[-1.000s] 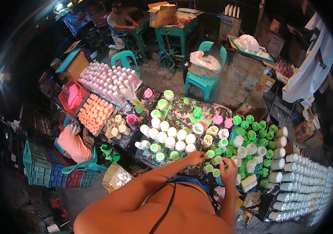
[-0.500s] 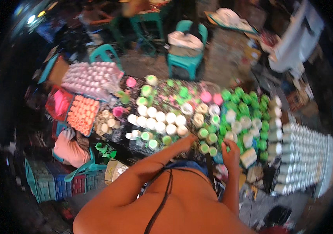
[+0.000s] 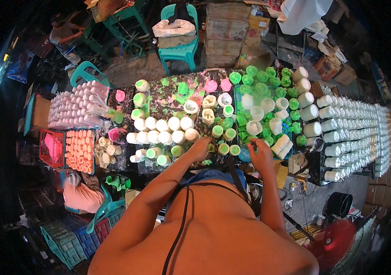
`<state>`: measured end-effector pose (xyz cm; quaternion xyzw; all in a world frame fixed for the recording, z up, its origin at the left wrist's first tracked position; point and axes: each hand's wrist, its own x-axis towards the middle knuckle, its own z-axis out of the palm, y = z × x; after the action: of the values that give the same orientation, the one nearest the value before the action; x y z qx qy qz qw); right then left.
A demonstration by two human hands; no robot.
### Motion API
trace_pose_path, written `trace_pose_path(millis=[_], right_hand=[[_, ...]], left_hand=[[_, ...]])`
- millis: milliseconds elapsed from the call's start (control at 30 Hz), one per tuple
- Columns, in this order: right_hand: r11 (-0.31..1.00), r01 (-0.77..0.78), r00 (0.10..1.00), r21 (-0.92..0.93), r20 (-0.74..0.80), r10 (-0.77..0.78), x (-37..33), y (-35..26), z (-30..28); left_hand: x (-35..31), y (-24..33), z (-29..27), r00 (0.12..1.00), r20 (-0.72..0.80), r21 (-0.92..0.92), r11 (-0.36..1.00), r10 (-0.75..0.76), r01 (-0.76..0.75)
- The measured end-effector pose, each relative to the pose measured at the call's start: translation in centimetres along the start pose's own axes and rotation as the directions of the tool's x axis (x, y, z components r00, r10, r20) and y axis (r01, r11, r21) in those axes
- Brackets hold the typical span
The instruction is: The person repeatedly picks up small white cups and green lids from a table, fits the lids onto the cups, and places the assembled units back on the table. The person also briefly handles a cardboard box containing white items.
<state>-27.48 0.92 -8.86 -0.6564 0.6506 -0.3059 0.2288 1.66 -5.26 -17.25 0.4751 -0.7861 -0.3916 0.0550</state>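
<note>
Along the near edge of the tabletop (image 3: 124, 161), right of its middle, four green-topped cups (image 3: 224, 149) in a loose cluster between the two hands. Just beside that cluster on its left, the left hand (image 3: 199, 149), fingers bent and low; cannot tell of any grasp behind them. Over the near left corner of the blue tray (image 3: 237, 109), the right hand (image 3: 261, 153), half curled, thumb and fingertips close; cannot make out anything pinched there. Likeliest mishap, by judgement: a knocked cup, from a sideways brush of wrist or knuckles in so tight a gap. With wet contents, perhaps a spill toward that edge. In the tray, a risk of tipping the crowded white cups (image 3: 253, 127) through a careless reach. Farther left, toppled white cylinders (image 3: 162, 125) from a swing of the left wrist.
</note>
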Motion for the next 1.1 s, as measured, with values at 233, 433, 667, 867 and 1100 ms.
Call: trace_pose_path(millis=[233,433,667,867,1100], right_hand=[[0.996,-0.083,0.995,0.016,0.065,0.081,-0.9,0.9,0.8],[0.986,-0.050,0.936,-0.161,0.335,0.102,-1.1,3.6,2.7],[0.991,0.067,0.957,-0.115,0.290,-0.031,-1.5,5.7,7.7],[0.997,0.035,0.955,-0.069,0.296,-0.013,-0.5,6.5,8.5],[0.998,-0.001,0.959,0.064,0.282,-0.017,0.2,7.5,8.5]], left_hand=[[-0.2,0.1,0.1,0.993,0.074,-0.091,0.991,-0.095,0.101],[-0.2,-0.8,0.8,0.978,0.188,-0.146,0.982,-0.090,0.119],[-0.8,0.0,1.3,1.000,0.002,-0.123,0.992,-0.030,0.030],[0.0,-0.9,2.1,0.936,0.049,-0.497,0.805,-0.348,0.325],[-0.5,0.0,3.1,0.984,-0.085,-0.111,0.983,-0.158,0.148]])
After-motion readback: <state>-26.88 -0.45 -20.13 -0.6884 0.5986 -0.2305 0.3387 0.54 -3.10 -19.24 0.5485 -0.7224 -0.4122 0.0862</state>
